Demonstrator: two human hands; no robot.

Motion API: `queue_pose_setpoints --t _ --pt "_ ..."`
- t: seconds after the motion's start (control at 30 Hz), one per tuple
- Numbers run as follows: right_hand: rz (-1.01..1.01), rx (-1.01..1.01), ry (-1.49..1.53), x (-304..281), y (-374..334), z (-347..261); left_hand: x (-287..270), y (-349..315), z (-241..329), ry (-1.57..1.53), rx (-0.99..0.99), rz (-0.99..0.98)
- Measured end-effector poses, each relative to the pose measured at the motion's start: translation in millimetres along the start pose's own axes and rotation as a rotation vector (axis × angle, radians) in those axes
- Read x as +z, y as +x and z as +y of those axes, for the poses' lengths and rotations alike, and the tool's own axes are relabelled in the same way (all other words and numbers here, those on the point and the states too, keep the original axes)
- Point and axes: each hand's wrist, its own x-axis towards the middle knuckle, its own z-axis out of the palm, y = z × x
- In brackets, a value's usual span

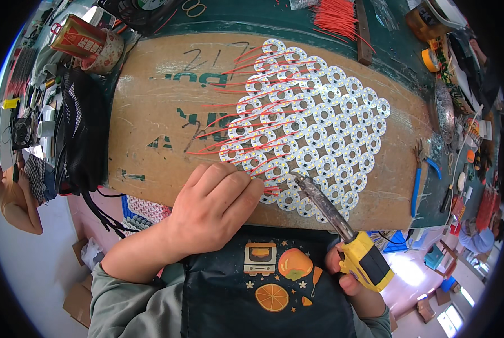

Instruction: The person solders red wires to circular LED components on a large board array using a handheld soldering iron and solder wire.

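Observation:
A sheet of round white LED boards, each with a hole in its middle, lies on a brown board. Thin red wires run leftward from the boards in the left columns. My left hand rests at the sheet's lower left, its fingers pinched on a red wire; the fingertips partly hide it. My right hand grips the yellow handle of a soldering iron, below the board's near edge. The iron's dark tip reaches up and left to a round board just right of my left fingertips.
Blue-handled pliers lie at the board's right edge. A bundle of red wires is at the back beside a dark bar. On the left are a black bag and a red tin in a pot. Other people are at both sides.

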Motion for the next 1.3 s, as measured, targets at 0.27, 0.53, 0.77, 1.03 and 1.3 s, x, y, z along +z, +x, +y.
queue_pose_setpoints --t 0.27,0.53,0.77,1.03,1.3 --pt "-0.121 -0.161 0.11 5 20 0 1 1 0 -0.009 -0.006 0.016" --pt "-0.105 -0.121 0.037 17 49 -14 0 9 -9 0.028 -0.042 0.063" --pt "-0.07 -0.104 0.093 19 51 -14 -21 22 -9 0.019 -0.108 0.141" --pt "-0.068 -0.019 0.164 14 24 -7 -17 1 -2 0.03 -0.066 0.042" --pt "-0.112 0.006 -0.151 2 14 -3 -12 -4 -5 0.079 -0.083 0.039"
